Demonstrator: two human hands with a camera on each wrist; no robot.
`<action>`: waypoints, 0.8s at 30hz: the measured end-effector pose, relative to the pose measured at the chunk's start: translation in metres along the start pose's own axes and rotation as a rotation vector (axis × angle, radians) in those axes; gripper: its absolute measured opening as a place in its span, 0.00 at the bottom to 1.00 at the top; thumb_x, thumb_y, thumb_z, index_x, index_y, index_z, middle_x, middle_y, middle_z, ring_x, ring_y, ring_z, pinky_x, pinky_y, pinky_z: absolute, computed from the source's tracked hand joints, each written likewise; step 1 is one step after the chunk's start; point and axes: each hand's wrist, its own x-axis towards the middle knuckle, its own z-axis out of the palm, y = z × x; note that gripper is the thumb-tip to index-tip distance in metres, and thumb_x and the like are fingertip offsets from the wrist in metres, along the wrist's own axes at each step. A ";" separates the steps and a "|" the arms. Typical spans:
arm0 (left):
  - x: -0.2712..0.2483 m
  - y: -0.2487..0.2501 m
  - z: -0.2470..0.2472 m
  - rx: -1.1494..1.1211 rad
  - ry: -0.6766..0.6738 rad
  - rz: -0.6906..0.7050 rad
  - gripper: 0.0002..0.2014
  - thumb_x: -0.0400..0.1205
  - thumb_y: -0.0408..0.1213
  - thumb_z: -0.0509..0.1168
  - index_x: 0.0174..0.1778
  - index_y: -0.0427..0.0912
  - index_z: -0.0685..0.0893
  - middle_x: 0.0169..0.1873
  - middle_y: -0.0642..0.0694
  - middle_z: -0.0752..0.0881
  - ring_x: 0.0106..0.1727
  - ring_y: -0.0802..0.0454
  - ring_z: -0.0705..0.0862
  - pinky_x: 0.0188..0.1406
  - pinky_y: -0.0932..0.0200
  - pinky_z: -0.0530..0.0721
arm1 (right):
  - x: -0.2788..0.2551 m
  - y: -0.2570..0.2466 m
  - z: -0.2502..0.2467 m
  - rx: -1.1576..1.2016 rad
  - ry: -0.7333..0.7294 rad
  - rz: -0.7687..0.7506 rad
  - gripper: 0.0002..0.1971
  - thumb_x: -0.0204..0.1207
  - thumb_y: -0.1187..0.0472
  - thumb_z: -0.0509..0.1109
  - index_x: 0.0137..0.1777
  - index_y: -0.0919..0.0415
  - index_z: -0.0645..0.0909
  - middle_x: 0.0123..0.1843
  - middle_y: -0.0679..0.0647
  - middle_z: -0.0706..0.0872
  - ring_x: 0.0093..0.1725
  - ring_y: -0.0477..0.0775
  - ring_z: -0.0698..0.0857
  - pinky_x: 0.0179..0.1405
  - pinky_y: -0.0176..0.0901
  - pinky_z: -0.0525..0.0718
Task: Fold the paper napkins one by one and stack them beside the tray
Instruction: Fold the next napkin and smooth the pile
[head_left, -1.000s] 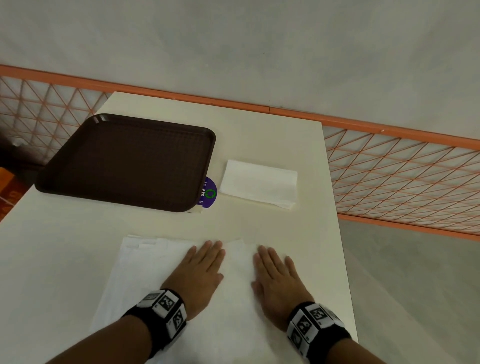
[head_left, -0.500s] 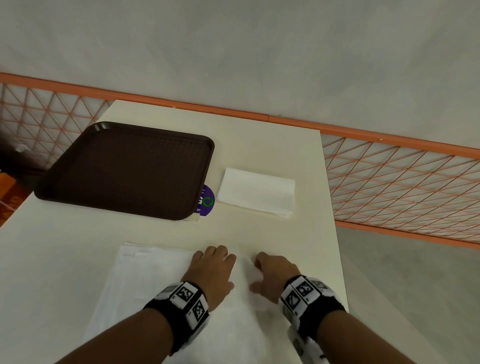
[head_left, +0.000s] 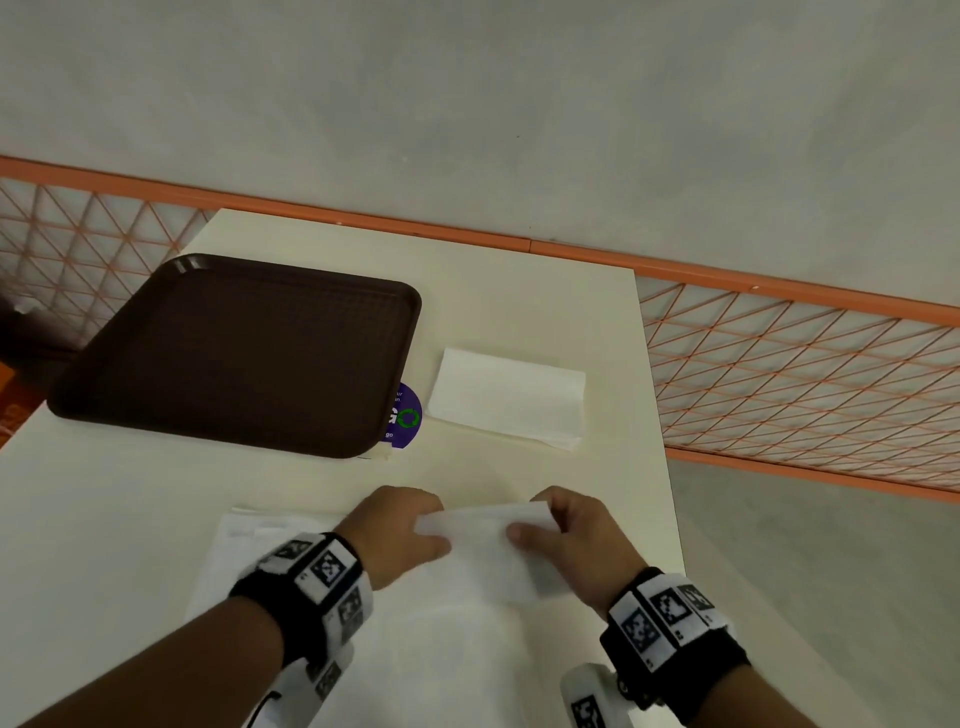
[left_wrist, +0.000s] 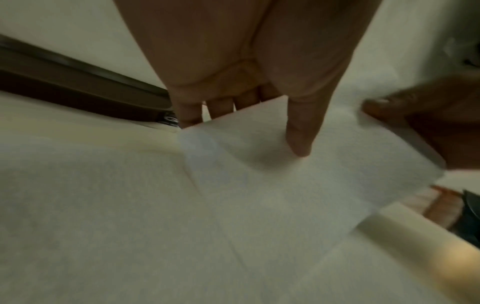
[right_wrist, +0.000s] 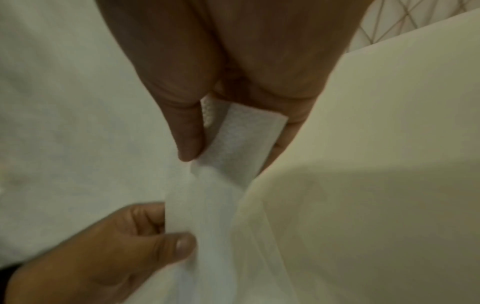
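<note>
Now both hands pinch one napkin (head_left: 480, 540): left hand (head_left: 397, 532) & right hand (head_left: 576, 540) lift its far edge, maybe off a pile, near the tray (head_left: 156, 415).

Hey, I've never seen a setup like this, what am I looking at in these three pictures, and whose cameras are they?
No machine here: a person works with bare hands. One camera sits on the head, one on each wrist. On the cream table lie a brown tray, a folded napkin beside it, and a purple sticker. The left hand and right hand pinch the far edge of an unfolded napkin, lifted off the table.
</note>
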 end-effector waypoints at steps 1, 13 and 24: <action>0.002 -0.003 -0.007 -0.101 -0.006 -0.027 0.08 0.74 0.46 0.74 0.45 0.47 0.88 0.42 0.54 0.89 0.47 0.55 0.87 0.53 0.56 0.85 | 0.004 -0.001 -0.005 0.042 0.035 -0.005 0.10 0.69 0.65 0.80 0.36 0.60 0.80 0.34 0.54 0.86 0.34 0.52 0.83 0.33 0.45 0.82; 0.084 0.014 -0.047 -0.758 0.270 -0.194 0.07 0.79 0.38 0.71 0.49 0.41 0.89 0.43 0.44 0.92 0.47 0.44 0.90 0.56 0.42 0.87 | 0.077 -0.021 -0.040 -0.070 0.377 0.016 0.04 0.74 0.57 0.76 0.44 0.57 0.87 0.38 0.51 0.91 0.38 0.54 0.88 0.37 0.43 0.86; 0.169 0.023 -0.061 -0.126 0.427 -0.187 0.20 0.80 0.43 0.69 0.27 0.41 0.68 0.23 0.48 0.70 0.27 0.49 0.69 0.26 0.57 0.66 | 0.154 -0.039 -0.068 -0.462 0.490 0.105 0.15 0.75 0.49 0.73 0.40 0.62 0.80 0.39 0.53 0.84 0.39 0.57 0.81 0.36 0.42 0.74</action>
